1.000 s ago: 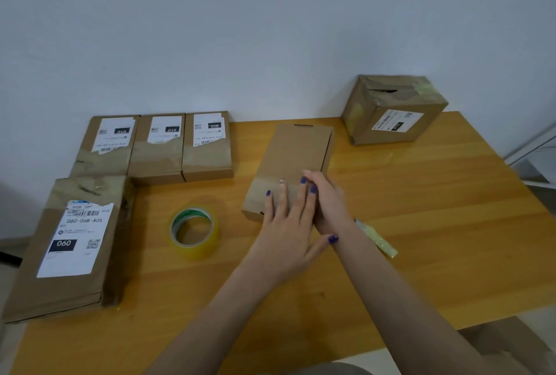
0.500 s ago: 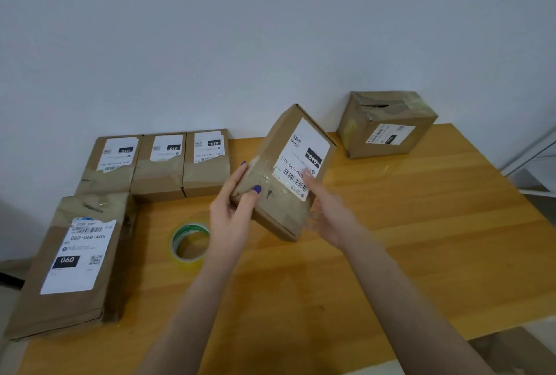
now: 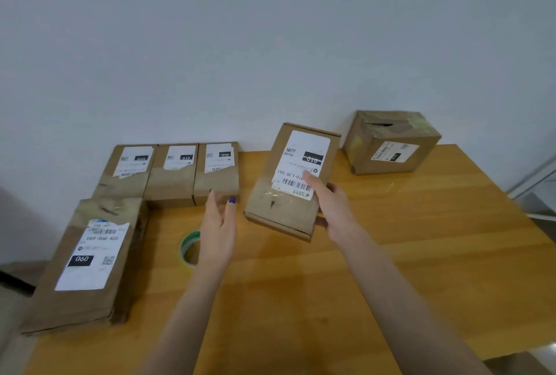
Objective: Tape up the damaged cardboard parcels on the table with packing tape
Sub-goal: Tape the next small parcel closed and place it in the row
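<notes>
My right hand grips a small flat cardboard parcel by its right edge, thumb on the white label, holding it tilted above the table with the label facing me. My left hand hovers to the left of the parcel, fingers straight, touching nothing. Below my left hand lies a roll of yellowish packing tape with a green core, partly hidden by the wrist.
Three small labelled parcels line the back left of the wooden table. A large flat parcel lies at the front left. A cube-shaped box with a torn top stands at the back right.
The parcel was lifted off the table, flipped label side up and passed to my right hand. My left hand has let go and drawn off to the left.
</notes>
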A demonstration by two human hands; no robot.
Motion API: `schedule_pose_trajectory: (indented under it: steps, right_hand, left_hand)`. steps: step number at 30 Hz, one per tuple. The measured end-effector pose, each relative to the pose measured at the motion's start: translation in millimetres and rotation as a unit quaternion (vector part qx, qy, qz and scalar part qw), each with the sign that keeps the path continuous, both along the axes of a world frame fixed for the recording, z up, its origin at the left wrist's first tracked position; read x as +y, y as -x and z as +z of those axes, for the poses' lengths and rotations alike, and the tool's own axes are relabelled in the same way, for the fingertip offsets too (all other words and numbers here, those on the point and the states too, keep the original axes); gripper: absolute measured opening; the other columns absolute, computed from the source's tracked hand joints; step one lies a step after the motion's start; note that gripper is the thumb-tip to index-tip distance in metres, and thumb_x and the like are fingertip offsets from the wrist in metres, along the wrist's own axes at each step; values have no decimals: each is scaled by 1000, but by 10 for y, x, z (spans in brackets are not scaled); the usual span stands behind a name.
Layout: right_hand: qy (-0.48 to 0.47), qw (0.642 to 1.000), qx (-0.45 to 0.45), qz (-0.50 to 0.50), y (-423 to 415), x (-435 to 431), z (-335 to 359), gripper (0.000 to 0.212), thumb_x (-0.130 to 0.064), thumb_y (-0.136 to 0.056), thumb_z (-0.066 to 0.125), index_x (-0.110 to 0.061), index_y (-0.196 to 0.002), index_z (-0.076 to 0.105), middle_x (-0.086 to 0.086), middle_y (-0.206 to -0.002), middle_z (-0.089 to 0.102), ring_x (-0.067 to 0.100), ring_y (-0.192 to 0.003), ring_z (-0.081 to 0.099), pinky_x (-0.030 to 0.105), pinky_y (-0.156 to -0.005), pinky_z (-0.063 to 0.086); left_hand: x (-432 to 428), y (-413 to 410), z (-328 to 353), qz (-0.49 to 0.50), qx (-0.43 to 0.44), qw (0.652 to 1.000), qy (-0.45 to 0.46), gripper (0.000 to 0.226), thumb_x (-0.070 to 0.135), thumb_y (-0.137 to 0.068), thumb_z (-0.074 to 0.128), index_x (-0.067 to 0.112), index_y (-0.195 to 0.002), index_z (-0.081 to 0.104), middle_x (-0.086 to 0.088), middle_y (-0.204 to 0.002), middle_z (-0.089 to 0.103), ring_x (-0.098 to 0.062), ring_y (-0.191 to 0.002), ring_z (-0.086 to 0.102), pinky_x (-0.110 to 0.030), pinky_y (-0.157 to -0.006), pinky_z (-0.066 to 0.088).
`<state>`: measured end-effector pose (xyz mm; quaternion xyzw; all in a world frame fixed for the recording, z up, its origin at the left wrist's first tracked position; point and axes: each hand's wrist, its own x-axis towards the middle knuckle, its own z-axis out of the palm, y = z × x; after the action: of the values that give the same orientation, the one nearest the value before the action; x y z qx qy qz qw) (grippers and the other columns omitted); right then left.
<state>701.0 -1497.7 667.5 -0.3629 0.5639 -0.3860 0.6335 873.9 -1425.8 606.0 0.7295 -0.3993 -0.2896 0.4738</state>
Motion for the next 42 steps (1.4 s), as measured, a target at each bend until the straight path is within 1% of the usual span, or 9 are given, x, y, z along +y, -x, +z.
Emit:
schedule_pose_trajectory:
  steps: [5,14,17,20,25,28,32,38,42]
  right_hand:
    - [-10,999,45,21,157,-11,-116,43,-31,-85,69,-15,-123,56,3,-106,69,19,-95,64,33,-68,52]
    - [-38,999,13,-31,498,37,-262,40,-30,-84,70,-11,-119,61,6,-104,70,21,-91,64,31,-64,51]
    - [-34,998,3,-61,712,37,-231,41,-29,-85,70,-9,-118,61,7,-106,70,21,-91,64,32,-65,51]
    - [-38,996,-12,-80,929,60,-171,35,-26,-88,66,-5,-116,61,10,-104,69,21,-86,63,30,-61,54]
    - [-33,996,3,-82,1310,85,-147,35,-27,-88,66,-6,-115,62,7,-96,70,20,-80,64,29,-58,52]
    - [-33,997,20,-62,1446,80,-175,35,-31,-86,68,-9,-114,64,7,-98,70,20,-80,62,30,-66,49]
    - [-53,998,34,-13,1323,65,-275,36,-35,-86,68,-14,-114,65,7,-103,71,22,-90,64,32,-71,50]
    - [-78,993,-6,83,627,207,-500,44,-36,-88,66,-11,-123,57,6,-107,70,19,-90,66,29,-64,52]
    - [-67,984,-2,164,83,394,-586,68,-23,-85,71,-18,-144,36,5,-127,59,19,-98,63,32,-66,54]
  left_hand:
    - [150,-437,-640,82,-87,952,-283,78,28,-90,60,7,-149,12,-21,-150,23,-41,-136,25,-51,-108,29]
    - [95,-205,-815,40,-48,970,-236,64,12,-95,49,18,-151,18,-17,-145,35,-37,-119,48,-44,-91,47]
    - [-4,252,-856,-41,-57,970,-232,62,17,-97,47,22,-151,18,-10,-146,37,-31,-111,54,-38,-81,51]
    - [-87,800,-867,-190,-61,963,-179,62,25,-95,48,29,-149,20,-2,-146,36,-32,-127,46,-36,-95,42]
    - [-149,1503,-909,-326,51,919,-215,41,16,-98,43,18,-139,44,1,-135,50,-22,-119,50,-33,-95,41]
    - [-69,1667,-637,-163,227,946,-163,23,16,-102,37,13,-95,59,-3,-92,55,-15,-80,50,-29,-67,39]
    - [1,1459,-258,39,494,867,-62,31,30,-103,34,10,-99,56,-7,-97,59,-22,-83,56,-34,-72,45]
    - [461,812,-40,19,279,960,-22,30,16,-95,54,6,-123,56,-2,-105,61,-14,-94,58,-24,-76,53]
    - [786,396,-131,90,193,977,-27,29,21,-95,55,11,-123,58,-2,-114,63,-19,-109,57,-39,-97,50]
